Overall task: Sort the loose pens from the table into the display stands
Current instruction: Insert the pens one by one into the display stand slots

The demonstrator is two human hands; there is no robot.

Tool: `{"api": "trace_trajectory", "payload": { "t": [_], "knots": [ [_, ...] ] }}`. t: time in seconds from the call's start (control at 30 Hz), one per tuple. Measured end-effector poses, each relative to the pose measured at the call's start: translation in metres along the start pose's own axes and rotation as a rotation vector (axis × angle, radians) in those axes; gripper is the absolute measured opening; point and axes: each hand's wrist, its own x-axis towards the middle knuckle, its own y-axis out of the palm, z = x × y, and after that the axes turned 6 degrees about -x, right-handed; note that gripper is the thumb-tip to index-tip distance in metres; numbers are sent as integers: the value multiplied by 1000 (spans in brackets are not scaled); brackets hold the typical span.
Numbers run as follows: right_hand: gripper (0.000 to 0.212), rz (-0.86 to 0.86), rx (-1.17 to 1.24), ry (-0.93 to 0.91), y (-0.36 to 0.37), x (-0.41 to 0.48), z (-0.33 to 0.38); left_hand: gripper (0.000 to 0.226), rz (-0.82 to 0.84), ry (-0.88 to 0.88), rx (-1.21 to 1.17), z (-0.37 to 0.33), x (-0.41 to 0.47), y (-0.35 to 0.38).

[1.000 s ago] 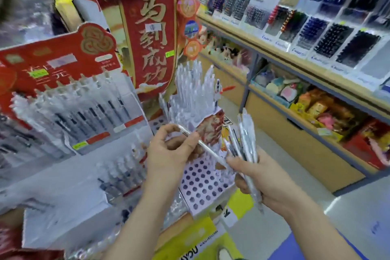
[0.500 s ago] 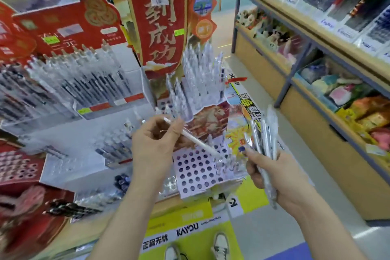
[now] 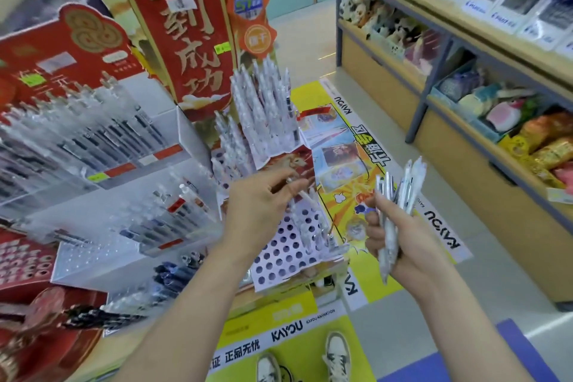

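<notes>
My left hand (image 3: 259,209) pinches a single white pen (image 3: 305,197), its tip slanting down towards the perforated white display stand (image 3: 286,253). Several white pens (image 3: 313,231) stand in holes along that stand's right side. Its upper tier (image 3: 263,115) is packed with upright white pens. My right hand (image 3: 398,234) grips a bunch of white pens (image 3: 400,195) to the right of the stand, their ends fanned upward.
Clear acrylic pen racks (image 3: 93,139) fill the table to the left. A tall red banner (image 3: 183,25) rises behind the stand. Dark loose pens (image 3: 173,273) lie at the table's front. Wooden shelves (image 3: 465,121) of goods line the right side of the aisle.
The view has swung right and down. My left hand has carried the single pen lower, closer to the holed tier. My right hand with the bunch has drifted right, away from the stand.
</notes>
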Motion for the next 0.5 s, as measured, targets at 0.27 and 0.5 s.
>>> {"api": "trace_trajectory", "payload": {
  "t": [0.27, 0.5],
  "knots": [
    [18, -1, -13, 30, 0, 6, -3, 19, 80, 94, 153, 17, 4, 20],
    [16, 22, -54, 26, 3, 7, -1, 21, 158, 145, 236, 28, 11, 25]
  ]
}}
